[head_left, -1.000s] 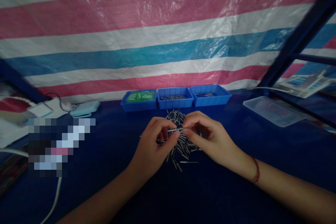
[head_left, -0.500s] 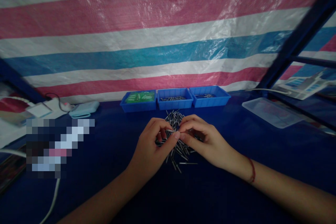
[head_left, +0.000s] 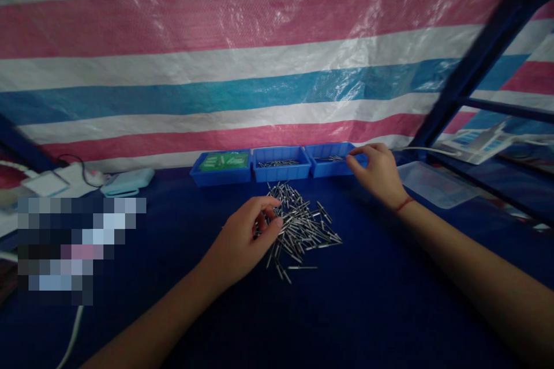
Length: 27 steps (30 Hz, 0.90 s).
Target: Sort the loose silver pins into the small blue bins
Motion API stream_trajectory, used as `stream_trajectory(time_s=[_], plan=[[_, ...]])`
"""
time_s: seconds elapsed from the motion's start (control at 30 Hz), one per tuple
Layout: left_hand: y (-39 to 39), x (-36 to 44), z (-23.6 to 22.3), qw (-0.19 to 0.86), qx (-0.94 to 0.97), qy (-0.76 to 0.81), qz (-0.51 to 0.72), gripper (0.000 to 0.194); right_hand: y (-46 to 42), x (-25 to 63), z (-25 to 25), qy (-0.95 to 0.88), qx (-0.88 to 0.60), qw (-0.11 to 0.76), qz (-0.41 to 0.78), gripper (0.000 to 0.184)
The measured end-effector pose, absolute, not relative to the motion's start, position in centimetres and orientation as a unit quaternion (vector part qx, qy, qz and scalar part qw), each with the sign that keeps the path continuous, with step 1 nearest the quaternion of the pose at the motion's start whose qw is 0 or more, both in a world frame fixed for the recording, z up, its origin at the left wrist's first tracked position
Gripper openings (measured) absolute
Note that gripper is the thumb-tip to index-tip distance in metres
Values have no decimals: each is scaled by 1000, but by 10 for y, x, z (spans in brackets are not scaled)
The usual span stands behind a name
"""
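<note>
A pile of blind rivets [head_left: 303, 228], thin metal pins with thicker sleeves, lies on the dark blue table [head_left: 346, 311]. My left hand [head_left: 253, 228] is at the pile's left side, thumb and forefinger apart, nothing visible between them. My right hand [head_left: 376, 173] hovers by the right end of the right blue bin [head_left: 331, 167], its thumb and forefinger pinched near the rim. Anything in that pinch is too small to make out. Several rivets lie inside this bin, and more fill the middle blue bin [head_left: 281, 172].
The left blue bin [head_left: 220, 177] holds a green item [head_left: 225, 160]. A clear plastic lid [head_left: 437, 184] lies at right, near the blue frame post [head_left: 471, 63]. On the left are a light blue case [head_left: 127, 181], a power strip [head_left: 78, 179] and a white cable [head_left: 73, 334].
My hands have parted. The right one has moved from above the pile to the right bin; the left stays by the pile with its fingers opened. The view has shifted slightly.
</note>
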State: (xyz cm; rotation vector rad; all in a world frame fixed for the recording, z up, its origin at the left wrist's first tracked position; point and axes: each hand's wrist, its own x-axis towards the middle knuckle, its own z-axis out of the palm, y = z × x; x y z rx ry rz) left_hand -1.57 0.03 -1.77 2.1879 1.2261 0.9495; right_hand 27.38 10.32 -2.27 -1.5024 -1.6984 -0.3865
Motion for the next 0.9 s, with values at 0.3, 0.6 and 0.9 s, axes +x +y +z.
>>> stream_trajectory(time_s=[0.3,0.6,0.9], plan=[[33,-55,-10,82,858,432,267,15,66,229,-23,-795,-518,311,-47,20],[30,-55,-15,101,856,467,197,23,51,209,-33,-834,-507,210,56,24],[31,-55,-17,122,862,466,159,24,53,207,-34,-823,-520,218,73,23]])
